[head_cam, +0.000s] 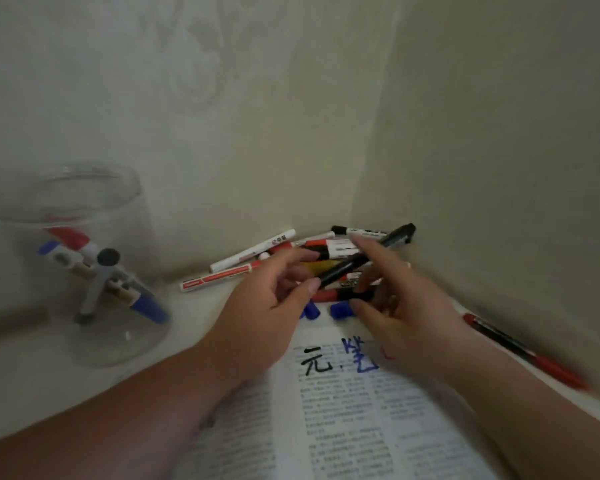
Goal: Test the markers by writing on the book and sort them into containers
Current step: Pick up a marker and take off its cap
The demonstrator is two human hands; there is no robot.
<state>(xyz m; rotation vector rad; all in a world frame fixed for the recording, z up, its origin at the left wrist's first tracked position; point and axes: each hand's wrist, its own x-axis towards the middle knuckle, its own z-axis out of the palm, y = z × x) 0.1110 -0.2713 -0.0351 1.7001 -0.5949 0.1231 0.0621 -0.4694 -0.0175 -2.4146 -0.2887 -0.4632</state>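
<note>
- The left hand [267, 306] sits in the middle of the frame with its fingers curled, thumb and forefinger pinching the lower end of a black marker [397, 236].
- The right hand [409, 310] is just to the right of it. Its forefinger lies over the marker's barrel and its other fingers curl beneath, so both hands have hold of the same marker.
- The black marker slants up to the right, above a pile of markers [329, 245] heaped in the corner where the two walls meet.
- The pile includes white, red and yellow barrels. A white marker [253, 252] and a red-and-white marker [219, 279] lie at its left edge.
- Two blue caps [340, 310] show on the table just below the hands.
- An open book [343, 417] of printed text fills the lower middle of the frame. Large handwritten strokes in black [317, 362] and blue [358, 356] sit at the top of its page, partly covered by the right hand.
- A clear jar [137, 216] stands on the table [28, 379] at the left, holding several markers with red, blue and dark caps.
- A red marker [548, 367] lies along the wall at the right, blurred.
</note>
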